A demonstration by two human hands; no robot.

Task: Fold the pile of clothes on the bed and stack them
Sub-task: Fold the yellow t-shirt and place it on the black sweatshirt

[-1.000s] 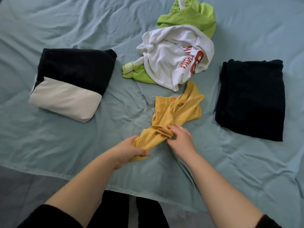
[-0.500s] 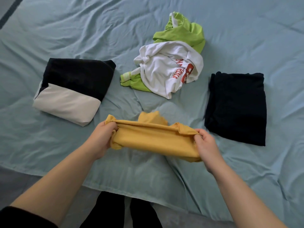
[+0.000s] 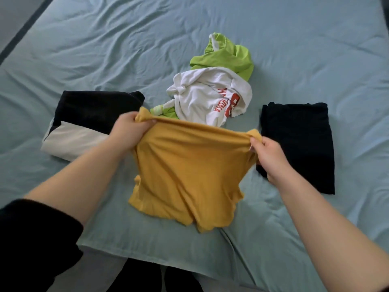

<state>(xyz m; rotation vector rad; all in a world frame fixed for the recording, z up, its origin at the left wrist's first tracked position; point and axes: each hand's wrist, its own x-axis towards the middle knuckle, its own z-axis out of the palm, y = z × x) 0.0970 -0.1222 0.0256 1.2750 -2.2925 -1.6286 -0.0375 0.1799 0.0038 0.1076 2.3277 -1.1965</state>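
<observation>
Across the full view lies the bed [image 3: 294,49], its sheet creased. At centre hangs the yellow shirt [image 3: 185,169], raised by one edge. That edge runs from 9 o'clock to 3 o'clock, and the cloth drops from it toward 6 o'clock, where the bunched lower part appears to touch the sheet. A black fold [image 3: 299,144] lies at 3 o'clock of the shirt, and a black-and-white fold [image 3: 88,114] lies at 9 o'clock. The white shirt [image 3: 206,98] sits unfolded at 12 o'clock, just beyond the held edge, with the green shirt [image 3: 229,57] under and behind it.

The left hand [image 3: 128,133] pinches the 9 o'clock corner and the right hand [image 3: 269,157] pinches the 3 o'clock corner. Both are closed on cloth, one at each end of the long axis.

Spreading the shirt flat likely comes next. The held edge must come down short of the white shirt, so the free room lies toward 6 o'clock.
</observation>
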